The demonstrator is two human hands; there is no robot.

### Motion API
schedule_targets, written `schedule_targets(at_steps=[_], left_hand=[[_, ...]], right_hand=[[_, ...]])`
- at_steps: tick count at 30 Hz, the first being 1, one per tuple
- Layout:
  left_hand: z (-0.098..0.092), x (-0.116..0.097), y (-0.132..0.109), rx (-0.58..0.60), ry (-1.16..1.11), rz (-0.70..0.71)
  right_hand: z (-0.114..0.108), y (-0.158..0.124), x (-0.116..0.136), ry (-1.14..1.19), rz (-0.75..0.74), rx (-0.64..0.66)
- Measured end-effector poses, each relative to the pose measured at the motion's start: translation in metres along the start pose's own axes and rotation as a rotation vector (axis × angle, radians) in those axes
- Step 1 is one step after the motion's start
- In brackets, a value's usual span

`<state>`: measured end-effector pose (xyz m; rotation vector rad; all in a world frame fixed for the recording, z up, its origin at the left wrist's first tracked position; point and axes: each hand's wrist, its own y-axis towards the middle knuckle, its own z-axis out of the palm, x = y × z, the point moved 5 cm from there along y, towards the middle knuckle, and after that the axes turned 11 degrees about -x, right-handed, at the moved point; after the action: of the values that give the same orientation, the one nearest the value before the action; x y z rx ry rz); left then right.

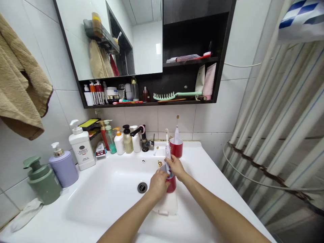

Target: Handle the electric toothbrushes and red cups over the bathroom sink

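My right hand (pixel 176 167) grips a pale pink electric toothbrush (pixel 167 150), which stands upright with its lower end inside a red cup (pixel 171 186). Around the left side of that cup, near its rim, my left hand (pixel 159 184) is closed. The cup has a gold handle (pixel 160 164) on its far left. Beneath it lies a whitish flat cloth or pouch (pixel 167 204); I cannot tell which. Behind my right hand, a second red cup (pixel 177 148) holds another pale electric toothbrush (pixel 176 134).
The white sink basin (pixel 101 195) has a drain (pixel 142 187) and a black faucet (pixel 143 136). Several pump bottles (pixel 82 148) line the left and back. A dark mirror cabinet (pixel 187 86) overhangs the counter. A pleated curtain (pixel 280 135) hangs right; a brown towel (pixel 22 77) hangs left.
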<state>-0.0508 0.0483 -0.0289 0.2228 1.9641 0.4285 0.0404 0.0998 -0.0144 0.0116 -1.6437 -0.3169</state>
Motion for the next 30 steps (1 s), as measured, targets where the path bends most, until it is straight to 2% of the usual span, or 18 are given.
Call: schedule_targets(at_steps=[3,6,9,12,16,19,24,30], left_hand=[[0.005,0.006,0.001,0.014,-0.033,-0.04],[0.006,0.008,0.002,0.037,0.01,-0.026],[0.008,-0.004,0.001,0.087,0.116,0.095],[0.018,-0.03,0.003,0.15,0.181,0.274],[0.045,-0.07,0.018,0.179,0.117,0.446],[0.071,-0.087,0.039,0.171,-0.005,0.475],[0.113,-0.087,0.075,0.184,-0.046,0.448],[0.141,-0.083,0.097,0.244,0.251,0.528]], right_hand=[[0.002,-0.003,-0.02,-0.123,0.0,0.048],[0.002,-0.005,-0.028,-0.197,-0.009,0.073],[-0.008,-0.006,-0.025,-0.221,-0.015,0.065],[-0.033,-0.004,-0.01,-0.216,-0.024,0.037],[-0.081,0.014,0.016,-0.238,-0.052,-0.028],[-0.112,0.037,0.025,-0.292,-0.048,-0.078],[-0.138,0.076,0.015,-0.377,-0.016,-0.117],[-0.147,0.109,0.004,-0.379,-0.006,-0.088]])
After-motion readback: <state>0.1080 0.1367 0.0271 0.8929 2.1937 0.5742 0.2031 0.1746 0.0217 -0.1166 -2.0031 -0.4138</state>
